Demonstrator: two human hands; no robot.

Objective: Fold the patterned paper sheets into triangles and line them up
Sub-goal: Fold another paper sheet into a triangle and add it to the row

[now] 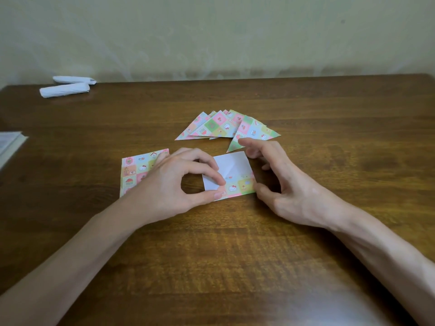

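The sheet is pinched at its corner by the left hand and steadied by the spread fingers of the right hand; a diagonal fold is called for.

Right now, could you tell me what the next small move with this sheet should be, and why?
Probably carry the corner that the left hand pinches across to the far right corner, then crease. The patterned paper sheet lies white side up with its near edge lifted, not yet a triangle, and the right hand sits at its right edge.
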